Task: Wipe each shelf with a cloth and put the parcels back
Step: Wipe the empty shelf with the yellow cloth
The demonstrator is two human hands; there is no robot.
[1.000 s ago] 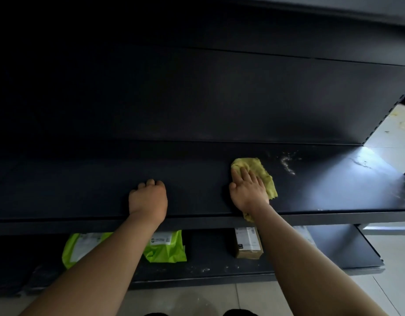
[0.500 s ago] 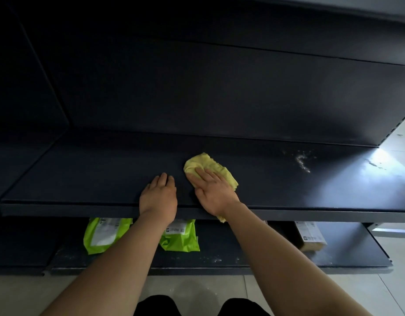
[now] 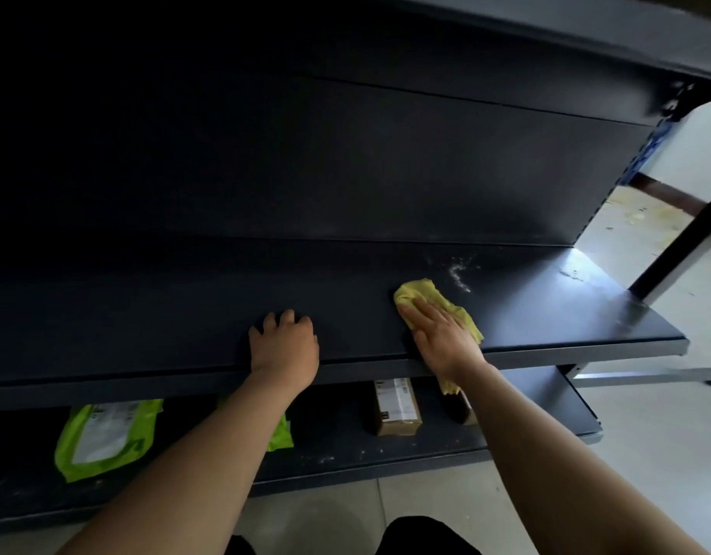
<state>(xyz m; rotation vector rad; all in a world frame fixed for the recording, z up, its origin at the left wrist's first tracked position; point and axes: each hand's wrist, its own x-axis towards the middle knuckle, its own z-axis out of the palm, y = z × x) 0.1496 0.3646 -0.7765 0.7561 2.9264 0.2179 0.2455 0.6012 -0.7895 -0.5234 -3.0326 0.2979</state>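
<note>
**Shelf Wiping: Hand and Cloth Positions**

The right hand (image 3: 441, 338) lies flat on the yellow cloth (image 3: 417, 291) with fingers straight and together, pressing it against the dark shelf (image 3: 177, 314); nothing is gripped. The cloth sits on the right half of the shelf near the front edge; part of it shows beyond the fingertips, and one corner hangs down past the front lip beside the wrist.

The left hand (image 3: 283, 346) rests on the shelf front edge, well to the left of the cloth; its fingers are curled under against the shelf surface and enclose no object.

White residue (image 3: 458, 274) lies on the shelf just behind and to the right of the cloth; a second pale patch (image 3: 572, 274) lies near the right end.

The lower shelf (image 3: 385, 452) carries the parcels: a green parcel (image 3: 105, 438) at the left; a second green parcel (image 3: 282, 432), mostly hidden by the left forearm; a brown box parcel (image 3: 397, 410) standing between the two forearms. A light tiled floor (image 3: 646, 434) surrounds the unit.
</note>
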